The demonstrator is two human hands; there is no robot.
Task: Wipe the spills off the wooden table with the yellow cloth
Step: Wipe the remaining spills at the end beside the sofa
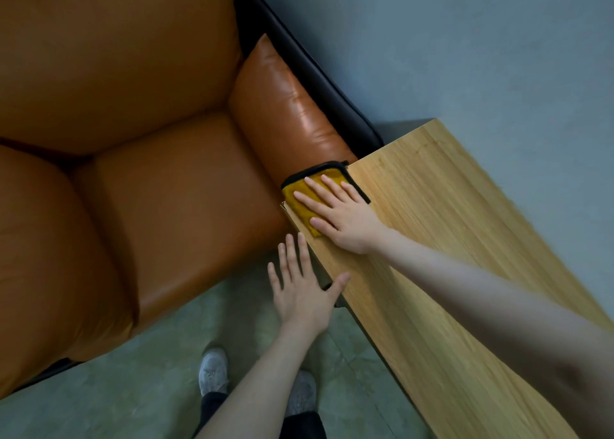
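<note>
A yellow cloth [300, 196] with a black border lies at the far left corner of the wooden table [448, 239], partly hanging past the edge beside the sofa arm. My right hand [339, 212] lies flat on the cloth with straight fingers, pressing it onto the wood. My left hand [302, 282] hovers open beside the table's near edge, fingers spread, its thumb touching the table edge. I cannot make out any spill on the bare wood.
An orange leather sofa [133, 139] with a dark frame fills the left, its armrest [285, 112] butting the table corner. Grey-green floor [149, 372] lies below, with my two grey shoes [212, 370] near the table's edge. A grey wall is at the upper right.
</note>
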